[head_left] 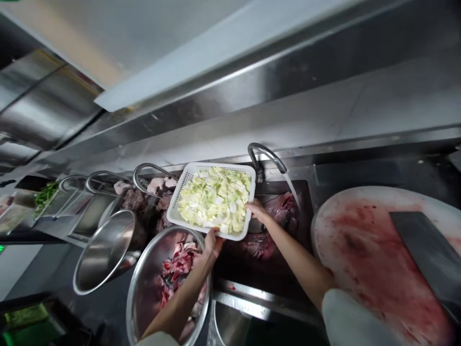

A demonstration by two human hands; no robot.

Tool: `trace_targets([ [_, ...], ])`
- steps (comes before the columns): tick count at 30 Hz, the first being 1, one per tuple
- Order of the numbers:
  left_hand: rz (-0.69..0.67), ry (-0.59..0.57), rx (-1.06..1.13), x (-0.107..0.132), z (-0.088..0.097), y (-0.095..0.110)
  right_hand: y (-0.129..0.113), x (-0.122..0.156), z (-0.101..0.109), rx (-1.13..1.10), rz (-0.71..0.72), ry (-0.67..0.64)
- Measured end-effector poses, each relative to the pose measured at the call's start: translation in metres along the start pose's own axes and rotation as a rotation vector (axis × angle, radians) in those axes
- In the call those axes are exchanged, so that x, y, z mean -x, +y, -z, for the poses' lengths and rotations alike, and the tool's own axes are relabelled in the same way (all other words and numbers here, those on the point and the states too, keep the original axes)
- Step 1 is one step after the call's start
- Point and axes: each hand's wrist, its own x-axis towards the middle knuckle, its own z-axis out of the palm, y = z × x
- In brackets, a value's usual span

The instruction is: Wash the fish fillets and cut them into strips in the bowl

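Note:
A white plastic basket (209,167) full of chopped pale green cabbage (218,197) is held up between my two hands, over the sinks. My left hand (213,242) grips its near edge, fingers partly hidden under the rim. On the right side, my right hand (256,210) is closed around the edge near the corner. Beneath my left forearm stands a large steel bowl (134,293) with cut red and pale fish pieces (178,269). Right of the basket, water runs from a curved faucet (268,154) into a sink that holds dark, bloody fish (284,211).
To the right, a cleaver with a wide dark blade (428,259) lies on a bloodstained round cutting board (360,250). An empty-looking steel bowl (103,254) tilts at the left. More faucets (144,168) line the back wall. A steel shelf (230,81) juts out above.

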Motion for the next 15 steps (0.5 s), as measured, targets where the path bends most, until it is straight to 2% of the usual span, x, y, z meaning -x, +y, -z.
trace_targets([
  [3, 0.061, -0.027, 0.026, 0.010, 0.003, -0.015, 0.023, 0.005, 0.011, -0.013, -0.018, 0.116],
  [5, 0.101, -0.082, 0.004, 0.021, 0.010, -0.019, 0.029, 0.012, 0.017, 0.022, -0.007, 0.178],
  [8, 0.097, -0.231, -0.146, 0.046, 0.040, -0.008, 0.024, 0.023, 0.018, 0.064, 0.008, 0.247],
  [10, -0.044, -0.276, -0.289, 0.066, 0.077, 0.012, 0.020, 0.031, 0.016, 0.067, 0.017, 0.290],
  [11, -0.161, -0.252, -0.358, 0.076, 0.101, 0.024, 0.020, 0.035, 0.016, 0.078, 0.015, 0.302],
  [12, -0.289, -0.179, -0.418, 0.085, 0.128, 0.037, 0.021, 0.039, 0.017, 0.093, 0.016, 0.305],
  [14, -0.458, 0.090, -0.473, 0.098, 0.190, 0.059, 0.029, 0.045, 0.025, 0.136, 0.017, 0.296],
  [15, -0.517, 0.296, -0.461, 0.101, 0.223, 0.066, 0.036, 0.047, 0.032, 0.144, 0.020, 0.303],
])
